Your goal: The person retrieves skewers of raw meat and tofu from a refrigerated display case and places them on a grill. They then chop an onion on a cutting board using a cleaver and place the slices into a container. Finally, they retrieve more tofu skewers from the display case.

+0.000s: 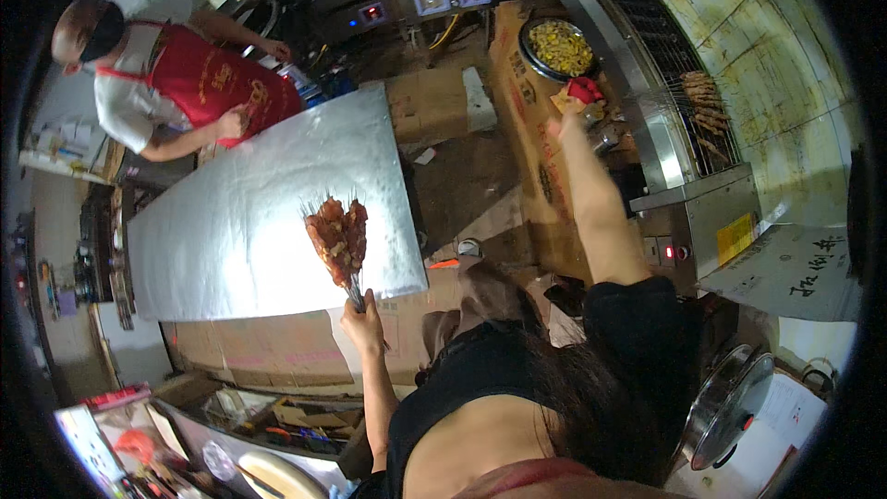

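A bundle of raw marinated meat skewers [336,239] is gripped at its thin metal stick ends by my left hand [364,324]. The meat points up and away, held over the near edge of a shiny metal-topped table [229,235]. My right hand [569,123] is stretched forward to the right and is blurred. It is right by a red cloth-like item [584,89] and a small jar [593,113]; I cannot tell whether its fingers grip anything. Another lidded jar [606,143] stands just nearer. Beyond them is a round metal pan [558,48] of yellowish food pieces.
A metal grill [658,69] runs along the tiled wall at right, with several browned meat skewers [705,105] on it. Across the table stands a person in a red apron [215,86]. A glass-lidded pot [734,409] sits at lower right, an open drawer [277,416] at lower left.
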The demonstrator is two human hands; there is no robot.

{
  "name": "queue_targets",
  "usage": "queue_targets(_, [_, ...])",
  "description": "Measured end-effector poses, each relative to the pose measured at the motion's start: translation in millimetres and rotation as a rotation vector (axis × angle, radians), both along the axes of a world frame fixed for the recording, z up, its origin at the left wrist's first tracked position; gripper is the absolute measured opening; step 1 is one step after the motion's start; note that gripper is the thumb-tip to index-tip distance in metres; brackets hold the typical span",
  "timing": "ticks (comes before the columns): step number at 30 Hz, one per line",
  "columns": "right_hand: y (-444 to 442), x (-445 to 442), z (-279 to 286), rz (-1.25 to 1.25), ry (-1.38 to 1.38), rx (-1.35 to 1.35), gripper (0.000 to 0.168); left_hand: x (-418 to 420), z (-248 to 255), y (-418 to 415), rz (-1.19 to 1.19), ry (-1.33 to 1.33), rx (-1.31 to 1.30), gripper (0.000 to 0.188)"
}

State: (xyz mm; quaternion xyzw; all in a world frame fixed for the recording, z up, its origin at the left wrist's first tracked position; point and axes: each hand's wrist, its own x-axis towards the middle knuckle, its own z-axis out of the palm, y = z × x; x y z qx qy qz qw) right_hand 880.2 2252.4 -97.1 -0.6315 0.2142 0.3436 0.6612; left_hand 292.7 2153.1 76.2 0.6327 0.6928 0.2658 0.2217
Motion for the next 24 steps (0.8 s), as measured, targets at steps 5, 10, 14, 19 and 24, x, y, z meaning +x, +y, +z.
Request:
queue_targets(5, [-93,-141,-83,0.627,0.055,-0.135,0.038,93,0,104,-0.309,-0.037,0.067,0.032])
queue_targets(10, [-252,-240,-113,1.022,-0.149,0.227,0.018,281,52,198,-0.79,-0.161,0.376,0.025])
queue_targets(14, [-313,-276,-79,1.096,-0.075,-0.407,0.028,459,92,229,-0.958,-0.049,0.424,0.027])
queue_targets(19, [-387,-294,-109,0.903,-0.557,-0.451,0.029,639,112,174,-1.117,0.086,0.387,0.024])
queue_targets(24, [-345,-274,-36,0.691,-0.203,-0.449,0.029,696,56,167,-1.184,0.427,0.384,0.051])
